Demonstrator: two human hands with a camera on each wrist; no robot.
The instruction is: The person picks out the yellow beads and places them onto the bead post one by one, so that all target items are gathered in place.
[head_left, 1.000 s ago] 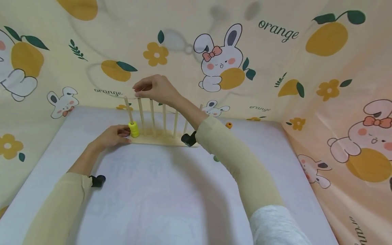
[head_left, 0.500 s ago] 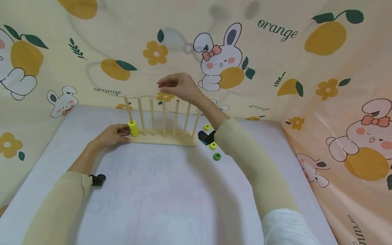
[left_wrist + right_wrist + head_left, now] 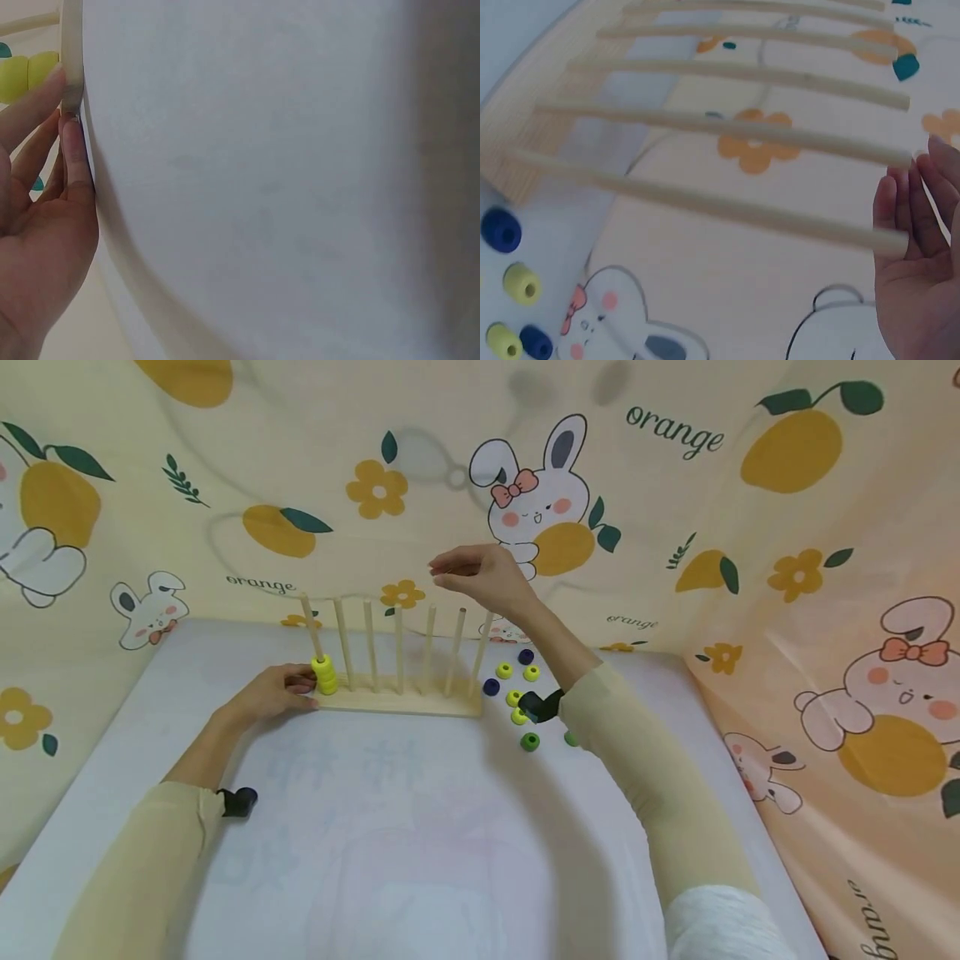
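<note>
In the head view the right hand has moved rightward above the left-of-centre wooden peg rack, in the left wrist view the left hand pinches its end, upper left, and in the right wrist view the right hand, loosely parted, holds nothing.

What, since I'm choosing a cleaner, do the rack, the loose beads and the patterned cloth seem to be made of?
Rack: probably bare wood, matte; pale colour and faint grain show.
Loose beads: smooth, evenly coloured; painted wood or plastic, I can't tell.
Patterned cloth: likely printed fabric, dull, with soft ripples, though thin plastic is possible.
</note>
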